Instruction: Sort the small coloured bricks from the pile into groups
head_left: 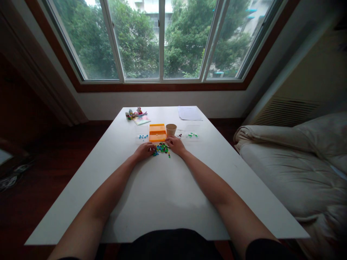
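Small coloured pieces lie in a loose heap on the white bench, at the centre of the frame, between my two hands.

1. Nearest the camera, both of my forearms run from the lower edge of the frame up toward the heap.
2. My left hand rests palm down on the left side of the heap, fingertips touching or just beside the pieces. I cannot tell whether it pinches one.
3. My right hand rests palm down on the right side, fingers curled toward the heap. Whether it grips anything cannot be told either; the pieces are too small.
4. Just beyond the heap sits an orange tray, with a paper cup beside it to the right.
5. Clear packets lie either side: one with blue bits left of centre, one with green bits right of centre.
6. Farther up, a small built model sits at the upper left of the bench and a sheet of paper at the upper right.

To work well here, I judge it best to spread the heap thin with flat fingertips, pick one piece at a time, and keep the wrists low so that nothing is swept off the bench.
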{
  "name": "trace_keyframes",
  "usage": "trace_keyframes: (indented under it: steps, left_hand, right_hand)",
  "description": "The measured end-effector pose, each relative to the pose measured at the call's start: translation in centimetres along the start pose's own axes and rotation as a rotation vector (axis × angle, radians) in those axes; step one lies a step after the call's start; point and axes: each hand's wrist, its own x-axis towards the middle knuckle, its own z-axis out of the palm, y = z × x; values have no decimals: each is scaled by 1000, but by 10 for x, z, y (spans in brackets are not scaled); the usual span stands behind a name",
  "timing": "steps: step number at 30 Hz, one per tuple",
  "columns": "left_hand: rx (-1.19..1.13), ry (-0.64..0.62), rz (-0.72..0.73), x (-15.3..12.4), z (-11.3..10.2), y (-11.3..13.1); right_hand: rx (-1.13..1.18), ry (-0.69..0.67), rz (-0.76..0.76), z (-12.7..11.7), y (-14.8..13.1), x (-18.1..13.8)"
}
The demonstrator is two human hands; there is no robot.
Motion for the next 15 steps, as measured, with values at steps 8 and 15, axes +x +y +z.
trace_keyframes:
  steps: [8,15]
  left_hand:
    - [-14,37,28,1,2,-3]
    - [-37,173,22,1,-2,0]
  right_hand:
    - [15,-2,0,-2,-1,0]
    - [7,-4,0,0,1,0]
